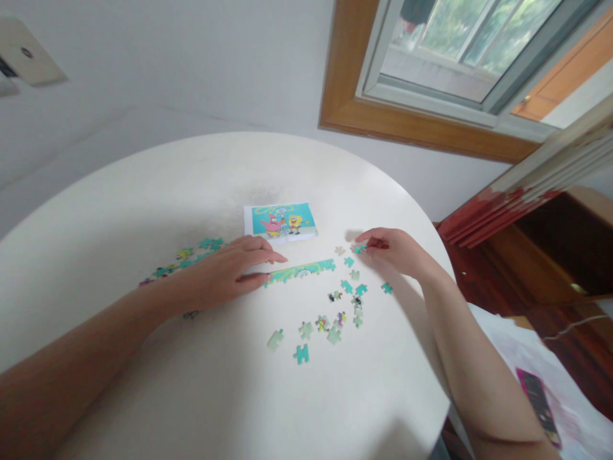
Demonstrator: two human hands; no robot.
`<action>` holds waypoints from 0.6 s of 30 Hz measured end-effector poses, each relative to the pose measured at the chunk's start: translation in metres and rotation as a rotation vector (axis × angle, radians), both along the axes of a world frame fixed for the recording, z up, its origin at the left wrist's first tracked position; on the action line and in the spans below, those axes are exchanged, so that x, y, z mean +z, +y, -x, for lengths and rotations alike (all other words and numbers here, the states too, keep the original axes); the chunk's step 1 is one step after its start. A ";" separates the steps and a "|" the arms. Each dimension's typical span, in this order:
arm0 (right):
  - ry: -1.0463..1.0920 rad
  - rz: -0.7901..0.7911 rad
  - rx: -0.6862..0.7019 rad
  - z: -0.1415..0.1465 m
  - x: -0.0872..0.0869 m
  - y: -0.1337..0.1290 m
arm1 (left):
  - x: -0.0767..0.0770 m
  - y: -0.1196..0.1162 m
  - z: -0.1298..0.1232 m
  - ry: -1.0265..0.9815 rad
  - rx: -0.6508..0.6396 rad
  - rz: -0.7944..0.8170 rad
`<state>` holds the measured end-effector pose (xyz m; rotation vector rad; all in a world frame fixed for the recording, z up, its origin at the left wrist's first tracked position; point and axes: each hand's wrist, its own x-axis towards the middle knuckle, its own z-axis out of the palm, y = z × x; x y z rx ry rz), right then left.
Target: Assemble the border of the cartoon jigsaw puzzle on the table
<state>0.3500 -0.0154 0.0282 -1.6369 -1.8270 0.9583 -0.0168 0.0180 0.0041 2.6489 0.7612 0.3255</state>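
A strip of joined jigsaw puzzle pieces point(311, 271), teal with a yellow-green pattern, lies across the middle of the table. My left hand point(230, 271) rests at its left end, fingers stretched out, with the thumb tip at the strip's edge. To the right, my right hand point(397, 250) has its thumb and fingers closed on a teal puzzle piece point(360, 249), low over the table. Beside that piece lies a pale puzzle piece point(340, 250). Several loose pieces, among them a teal puzzle piece point(301, 353), are scattered nearer to me. My left hand and forearm partly cover a pile of puzzle pieces point(186, 255).
A printed picture card point(282, 222) with cartoon figures lies beyond the strip on the round white table point(191, 396). Behind the table are a wall and a wood-framed window point(431, 115). A phone point(539, 406) lies on a white surface at lower right.
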 end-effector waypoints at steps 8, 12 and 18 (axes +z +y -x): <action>-0.183 -0.043 -0.010 0.004 0.002 -0.001 | 0.000 0.000 0.000 0.005 0.002 0.006; -0.337 -0.193 -0.007 0.012 0.007 -0.004 | 0.001 0.000 -0.001 0.002 0.000 0.006; -0.105 -0.286 0.572 0.056 0.028 -0.039 | 0.002 -0.002 -0.002 -0.013 0.002 0.027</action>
